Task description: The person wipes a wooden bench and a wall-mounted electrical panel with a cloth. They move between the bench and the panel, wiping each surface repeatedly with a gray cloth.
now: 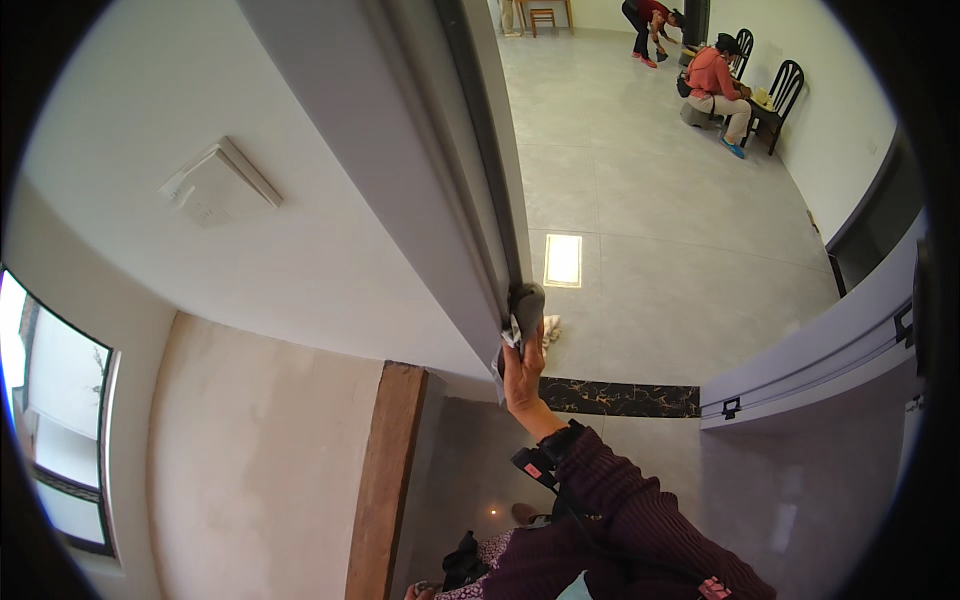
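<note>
My right hand (526,369) reaches up from the right in a ribbed dark purple sleeve. It grips a dark grey rag or pad (529,304) and presses it against the edge of the grey door frame (420,195). A crumpled whitish bit (512,330) shows beside the fingers. At the bottom edge my left hand (421,592) is mostly cut off, low by my patterned clothing; a greyish thing lies at its fingers, too little seen to name.
A black marbled threshold strip (619,397) crosses the doorway. Beyond, a whitish cloth (552,331) lies on the tiled floor. One person (712,75) sits by black chairs (786,90); another person (651,15) bends over. A wooden post (390,472) and a window (64,420) are at left.
</note>
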The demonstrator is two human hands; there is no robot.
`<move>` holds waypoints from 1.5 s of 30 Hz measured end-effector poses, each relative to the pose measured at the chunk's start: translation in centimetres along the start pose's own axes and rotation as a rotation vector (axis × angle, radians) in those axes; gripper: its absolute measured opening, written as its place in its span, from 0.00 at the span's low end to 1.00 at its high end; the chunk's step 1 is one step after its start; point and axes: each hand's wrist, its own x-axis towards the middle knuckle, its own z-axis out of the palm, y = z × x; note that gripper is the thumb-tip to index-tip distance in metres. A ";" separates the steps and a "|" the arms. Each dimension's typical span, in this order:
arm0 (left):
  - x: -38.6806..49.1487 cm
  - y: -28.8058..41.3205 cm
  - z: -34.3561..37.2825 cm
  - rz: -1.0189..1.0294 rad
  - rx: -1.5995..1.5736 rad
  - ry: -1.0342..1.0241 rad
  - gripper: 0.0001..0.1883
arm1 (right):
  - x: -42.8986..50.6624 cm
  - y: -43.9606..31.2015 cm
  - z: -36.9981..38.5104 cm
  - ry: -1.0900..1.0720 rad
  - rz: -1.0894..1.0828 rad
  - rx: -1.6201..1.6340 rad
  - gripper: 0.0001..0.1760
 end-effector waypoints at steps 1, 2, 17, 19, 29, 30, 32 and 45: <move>-0.2 0.5 -0.2 0.023 0.029 0.006 0.13 | -1.3 1.7 -0.2 0.019 0.069 -0.028 0.23; -0.3 0.8 -0.5 0.044 0.059 0.012 0.13 | -2.4 3.0 -0.2 0.025 0.088 -0.045 0.25; -1.7 -3.3 3.6 -0.048 -0.446 0.237 0.12 | -1.9 1.8 -0.1 0.048 0.179 0.034 0.20; -2.7 -4.2 3.7 -0.102 -0.414 0.233 0.12 | -3.5 4.3 -0.5 0.077 0.244 -0.075 0.20; -2.7 -7.2 -0.3 -0.039 -0.170 0.230 0.13 | -3.0 1.9 -0.6 0.026 0.162 0.051 0.22; -2.1 -7.2 -0.7 -0.006 -0.124 0.213 0.13 | -3.3 2.3 -0.5 0.019 0.113 -0.032 0.22; -1.2 -7.0 -1.3 -0.015 -0.174 0.182 0.13 | -4.4 4.1 -0.5 0.029 0.240 -0.124 0.22; 0.0 -2.6 -0.2 -0.033 -0.137 0.182 0.13 | -6.0 6.2 -1.4 -0.033 0.321 -0.064 0.24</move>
